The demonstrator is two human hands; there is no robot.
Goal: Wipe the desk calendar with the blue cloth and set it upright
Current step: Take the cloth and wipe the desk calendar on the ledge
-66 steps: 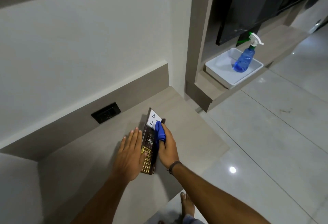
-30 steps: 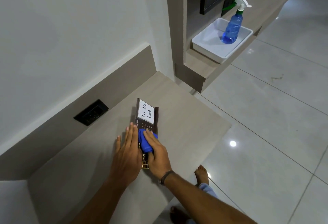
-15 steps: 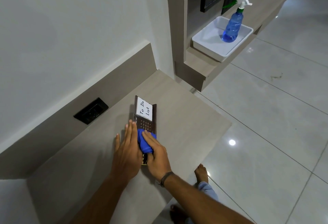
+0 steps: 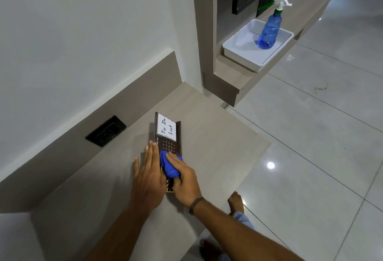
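The dark brown desk calendar [image 4: 171, 136] lies flat on the beige desk top [image 4: 215, 144], with a white "To Do List" card at its far end. My right hand [image 4: 184, 180] presses a bunched blue cloth [image 4: 169, 166] onto the calendar's middle. My left hand [image 4: 148, 174] lies flat with fingers together, along the calendar's left edge, pinning it to the desk. The calendar's near part is mostly hidden under both hands; a strip of gold grid shows between them.
A black wall socket [image 4: 105, 130] sits in the back panel to the left. On a lower shelf at the right stands a white tray [image 4: 244, 53] holding a blue spray bottle [image 4: 269, 31]. Glossy floor tiles and my bare foot [image 4: 236, 200] lie beyond the desk's right edge.
The cloth has slid from the calendar's far end back toward its middle. In the last half second my hands have barely moved.
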